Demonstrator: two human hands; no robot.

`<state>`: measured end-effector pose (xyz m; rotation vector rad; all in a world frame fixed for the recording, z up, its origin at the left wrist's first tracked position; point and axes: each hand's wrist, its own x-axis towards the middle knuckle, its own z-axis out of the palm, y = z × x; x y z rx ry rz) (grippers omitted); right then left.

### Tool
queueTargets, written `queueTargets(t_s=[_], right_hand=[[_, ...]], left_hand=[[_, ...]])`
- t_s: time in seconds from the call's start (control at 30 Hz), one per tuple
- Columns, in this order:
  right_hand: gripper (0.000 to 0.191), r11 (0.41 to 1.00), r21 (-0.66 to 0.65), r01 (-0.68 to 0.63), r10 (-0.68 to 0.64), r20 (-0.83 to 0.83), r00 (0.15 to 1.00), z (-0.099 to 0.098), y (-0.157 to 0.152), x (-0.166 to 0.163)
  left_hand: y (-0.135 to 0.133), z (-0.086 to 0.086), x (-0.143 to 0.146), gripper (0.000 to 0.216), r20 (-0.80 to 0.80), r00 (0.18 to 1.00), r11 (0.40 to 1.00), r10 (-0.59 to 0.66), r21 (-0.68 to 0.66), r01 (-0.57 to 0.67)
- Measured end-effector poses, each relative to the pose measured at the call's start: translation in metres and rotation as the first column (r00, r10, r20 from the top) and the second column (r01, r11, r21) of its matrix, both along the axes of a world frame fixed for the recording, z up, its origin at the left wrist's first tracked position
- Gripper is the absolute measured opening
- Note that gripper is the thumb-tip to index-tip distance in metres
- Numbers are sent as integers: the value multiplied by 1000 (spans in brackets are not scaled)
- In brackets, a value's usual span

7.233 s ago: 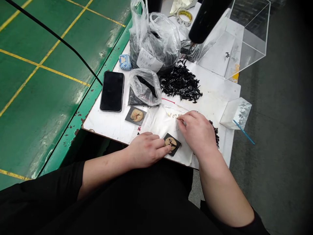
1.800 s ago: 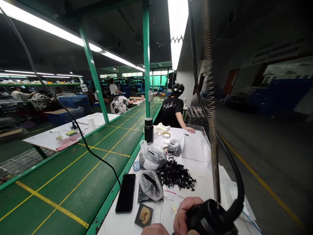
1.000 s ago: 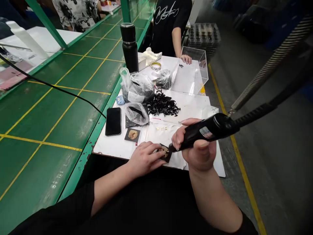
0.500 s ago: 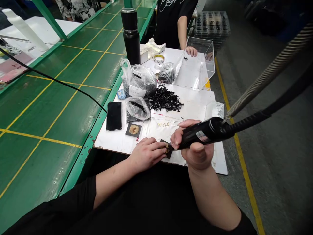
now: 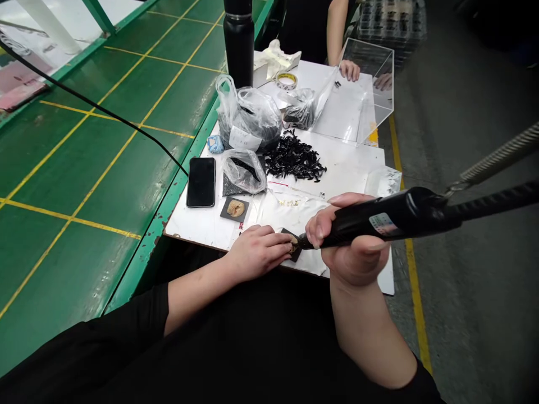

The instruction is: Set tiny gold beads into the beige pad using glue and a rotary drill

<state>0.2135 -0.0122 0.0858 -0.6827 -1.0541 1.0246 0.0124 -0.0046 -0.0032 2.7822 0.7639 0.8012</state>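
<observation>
My right hand (image 5: 351,247) is closed round a black electric screwdriver (image 5: 387,217) hanging from a cable; its tip points down-left onto a small black square pad (image 5: 291,251) at the near edge of the white table (image 5: 202,224). My left hand (image 5: 259,251) rests on the table with its fingers pinched on the left side of that pad, holding it still. A second black pad with a tan disc (image 5: 235,209) lies just behind. A scatter of tiny gold rings (image 5: 292,202) sits on white sheeting behind the pad.
A black phone (image 5: 201,181), plastic bags of black parts (image 5: 248,120), a loose pile of black clips (image 5: 295,160), a black flask (image 5: 239,39), tape roll (image 5: 287,81) and a clear acrylic box (image 5: 366,90) fill the table. Another person's hand (image 5: 349,70) rests by the box. Green conveyor on the left.
A second ago the screwdriver tip hovered at the pad; it now rests on it. My view has tilted down and closer. Seven seconds ago my right hand was picking at the gold rings without the tool.
</observation>
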Motion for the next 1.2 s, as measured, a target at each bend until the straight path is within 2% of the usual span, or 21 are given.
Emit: queueTargets(t_s=[0.27,0.4,0.63,0.9,1.1,1.2], right_hand=[[65,999,-16,50,-49,63,997,0,-1,-3],[67,997,-20,71,-69,101,993,2,-1,-5],[65,974,28,223,-225,158,962,13,-5,-8],[63,969,78,236,-248,342,906,4,-5,-6],[61,963,77,257,-267,349,898,4,-5,-9],[59,971,67,229,-238,303,923,4,-4,-10]], left_hand=[[-2,-7,0,27,0,1000,997,17,76,-17],[-2,-7,-1,28,-26,1000,998,0,66,1],[-3,-5,-2,28,-40,999,999,0,32,1],[-3,-5,-1,30,-74,997,1000,7,21,-6],[-3,-5,-1,28,-62,998,999,13,45,-10],[-3,-5,-1,26,-60,998,999,12,51,-9]])
